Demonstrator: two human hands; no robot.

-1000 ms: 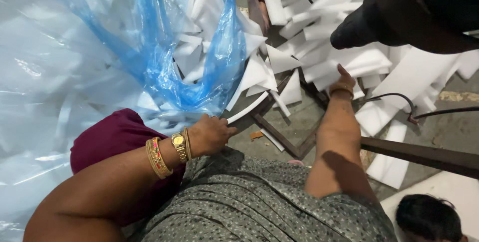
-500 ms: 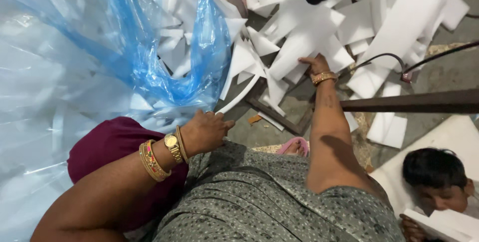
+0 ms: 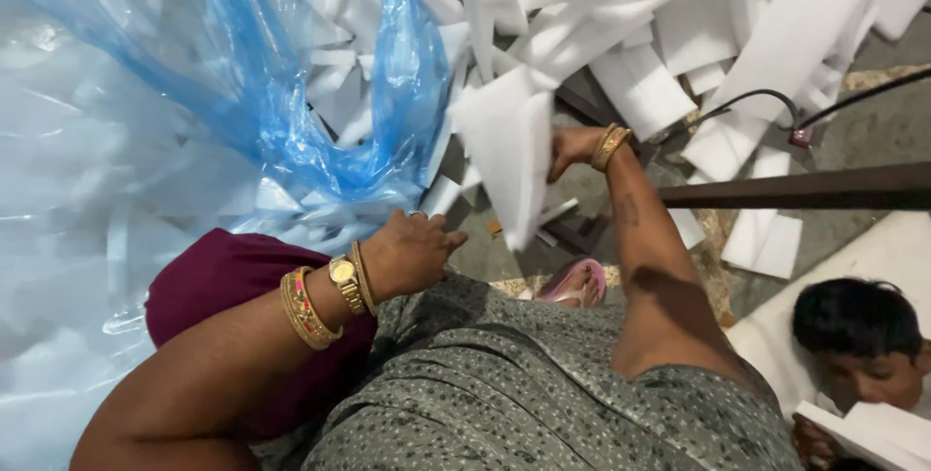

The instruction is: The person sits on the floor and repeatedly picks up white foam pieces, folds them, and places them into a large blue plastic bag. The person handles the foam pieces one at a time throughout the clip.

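My right hand (image 3: 570,148) grips a wide white foam sheet (image 3: 504,146) and holds it up in front of me, blurred with motion. My left hand (image 3: 412,253), with gold bangles and a watch at the wrist, rests closed against the lower edge of a big clear and blue plastic bag (image 3: 223,93); whether it pinches the bag is unclear. The bag is stuffed with white foam strips. A pile of white foam offcuts (image 3: 698,34) lies on the floor beyond my right hand.
A dark metal bar (image 3: 805,187) crosses at the right, with a black cable (image 3: 756,102) above it. Another person's head (image 3: 853,325) is at the lower right beside a white foam sheet (image 3: 873,258). My foot in a pink sandal (image 3: 577,284) stands on the concrete floor.
My right hand reached into the foam pile, took hold of a white sheet and lifted it toward the bag. The left hand stayed at the bag's edge. The view tilted toward the person at right.
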